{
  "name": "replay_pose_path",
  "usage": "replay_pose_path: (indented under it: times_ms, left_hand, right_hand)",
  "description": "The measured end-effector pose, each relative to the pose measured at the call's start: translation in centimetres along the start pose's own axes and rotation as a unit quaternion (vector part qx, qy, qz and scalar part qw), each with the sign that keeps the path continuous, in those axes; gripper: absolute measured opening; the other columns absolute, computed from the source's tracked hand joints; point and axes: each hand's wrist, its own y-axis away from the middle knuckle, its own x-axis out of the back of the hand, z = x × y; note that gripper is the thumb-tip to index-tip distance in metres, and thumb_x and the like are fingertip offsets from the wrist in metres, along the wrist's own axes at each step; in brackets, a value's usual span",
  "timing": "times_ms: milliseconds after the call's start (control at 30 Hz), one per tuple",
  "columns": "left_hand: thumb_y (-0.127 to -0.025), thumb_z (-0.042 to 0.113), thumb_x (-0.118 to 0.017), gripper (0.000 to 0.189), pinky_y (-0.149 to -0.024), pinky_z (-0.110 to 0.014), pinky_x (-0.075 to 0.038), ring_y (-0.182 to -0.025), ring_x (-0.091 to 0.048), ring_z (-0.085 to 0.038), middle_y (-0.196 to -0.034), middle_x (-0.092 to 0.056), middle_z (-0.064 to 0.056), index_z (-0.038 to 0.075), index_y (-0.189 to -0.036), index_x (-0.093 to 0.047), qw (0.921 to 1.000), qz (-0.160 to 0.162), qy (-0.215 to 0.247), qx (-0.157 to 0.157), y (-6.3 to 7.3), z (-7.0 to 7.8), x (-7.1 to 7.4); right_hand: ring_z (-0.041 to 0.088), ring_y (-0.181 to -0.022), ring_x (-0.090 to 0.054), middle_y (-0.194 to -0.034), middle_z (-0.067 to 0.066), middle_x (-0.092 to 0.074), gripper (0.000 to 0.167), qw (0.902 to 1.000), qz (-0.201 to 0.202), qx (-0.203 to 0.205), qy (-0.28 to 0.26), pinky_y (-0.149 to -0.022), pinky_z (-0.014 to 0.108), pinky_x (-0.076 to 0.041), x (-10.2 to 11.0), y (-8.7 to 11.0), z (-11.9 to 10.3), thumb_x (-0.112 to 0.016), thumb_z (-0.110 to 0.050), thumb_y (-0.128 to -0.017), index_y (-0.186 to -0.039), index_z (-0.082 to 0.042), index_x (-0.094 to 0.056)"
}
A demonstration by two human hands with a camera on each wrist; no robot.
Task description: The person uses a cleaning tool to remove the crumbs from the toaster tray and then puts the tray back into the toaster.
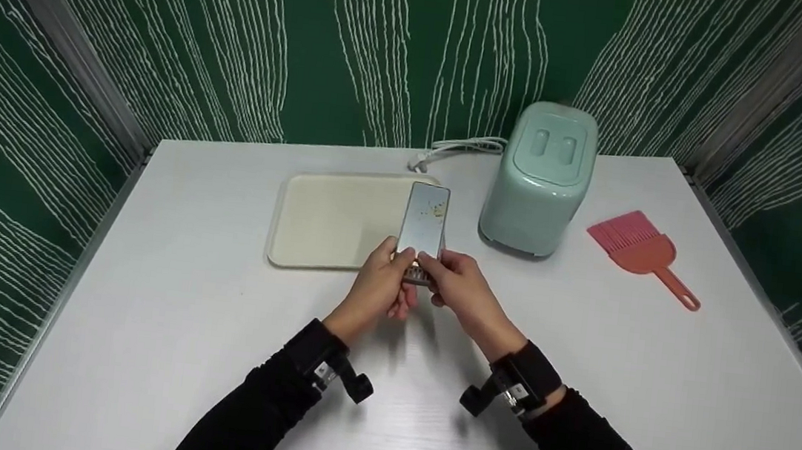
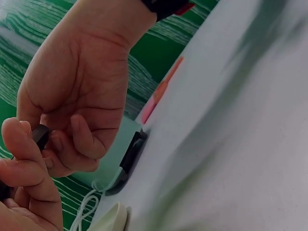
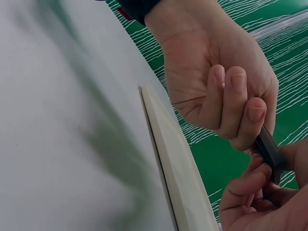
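Observation:
Both hands hold a smartphone [image 1: 425,216] upright in front of the body, its pale screen with a small yellow pattern facing me. The left hand [image 1: 380,279] grips its lower left side and the right hand [image 1: 467,291] its lower right, both thumbs over the lower part of the screen. Seen from below, curled fingers of the right hand [image 2: 79,96] and the left hand [image 3: 224,82] surround the phone's dark edge [image 3: 269,151]. In the head view the phone overlaps the right part of a cream tray [image 1: 341,222] lying on the table.
A mint-green toaster [image 1: 543,188] with a lid stands behind the right hand, its white cord and plug [image 1: 446,148] lying to its left. Further right lies a small red dustpan with a pink brush [image 1: 637,246]. Green walls with white streaks surround the white table [image 1: 163,289].

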Motion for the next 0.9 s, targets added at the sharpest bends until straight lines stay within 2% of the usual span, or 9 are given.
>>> replay_pose_path:
  times_ms: [200,367,533,600,733,833,900]
  left_hand:
    - [-0.118,0.025,-0.038,0.024,-0.032,-0.022,-0.034,-0.032,-0.049,-0.007,-0.051,-0.056,0.002,0.009,-0.100,-0.040,0.9999,0.002,0.015,0.005,-0.1,0.0,0.4]
    - [-0.117,0.025,-0.039,0.023,-0.032,-0.022,-0.034,-0.032,-0.046,-0.007,-0.051,-0.055,0.002,0.011,-0.098,-0.038,0.9997,0.008,0.020,0.010,0.0,-0.1,0.8]
    - [-0.117,0.024,-0.040,0.024,-0.032,-0.021,-0.032,-0.032,-0.045,-0.006,-0.050,-0.054,0.002,0.011,-0.098,-0.037,0.9995,0.012,0.025,0.014,0.0,-0.3,1.2]
    - [-0.117,0.024,-0.039,0.024,-0.032,-0.021,-0.032,-0.031,-0.045,-0.006,-0.050,-0.054,0.003,0.011,-0.098,-0.037,0.9995,0.015,0.020,0.016,0.0,-0.2,1.6]
    - [-0.117,0.024,-0.039,0.023,-0.031,-0.021,-0.032,-0.031,-0.045,-0.006,-0.049,-0.053,0.002,0.011,-0.098,-0.040,0.9995,0.027,0.009,0.014,0.2,0.0,2.4]
    - [-0.117,0.024,-0.039,0.023,-0.032,-0.020,-0.033,-0.032,-0.045,-0.006,-0.050,-0.053,0.002,0.010,-0.098,-0.041,0.9994,0.033,0.004,0.011,0.2,0.0,2.9]
    - [-0.117,0.025,-0.039,0.024,-0.032,-0.020,-0.033,-0.032,-0.045,-0.006,-0.051,-0.054,0.002,0.010,-0.098,-0.040,0.9995,0.031,0.005,0.011,0.2,0.0,3.1]
  right_hand:
    - [0.011,-0.069,-0.049,-0.074,-0.004,-0.052,0.039,0.9999,-0.008,0.001,0.014,-0.061,0.023,-0.044,0.3,0.1,0.1,-0.056,-0.042,-0.112,-0.094,-0.009,-0.062]
    - [0.012,-0.074,-0.056,-0.082,-0.003,-0.058,0.039,0.9999,-0.007,-0.001,0.014,-0.064,0.024,-0.048,0.9,-0.1,0.2,-0.052,-0.043,-0.114,-0.104,-0.007,-0.063]
    - [0.013,-0.082,-0.068,-0.096,0.005,-0.070,0.044,0.9996,0.001,0.005,0.027,-0.068,0.026,-0.055,1.8,-0.2,0.4,-0.046,-0.043,-0.116,-0.128,-0.002,-0.056]
    - [0.017,-0.089,-0.073,-0.105,0.011,-0.071,0.049,0.9991,0.002,0.011,0.041,-0.073,0.028,-0.058,2.2,-0.3,0.5,-0.043,-0.044,-0.117,-0.138,-0.001,-0.051]
    - [0.032,-0.111,-0.075,-0.126,0.023,-0.068,0.056,0.9978,0.005,0.021,0.063,-0.093,0.038,-0.063,3.6,-0.3,0.3,-0.042,-0.046,-0.116,-0.152,-0.003,-0.041]
    - [0.040,-0.124,-0.071,-0.135,0.027,-0.064,0.061,0.9956,0.011,0.027,0.089,-0.106,0.046,-0.059,5.3,0.0,0.0,-0.041,-0.048,-0.116,-0.157,-0.003,-0.037]
    - [0.042,-0.127,-0.070,-0.138,0.029,-0.064,0.063,0.9929,0.020,0.031,0.113,-0.108,0.049,-0.058,6.8,0.3,-0.1,-0.039,-0.050,-0.116,-0.157,-0.001,-0.037]
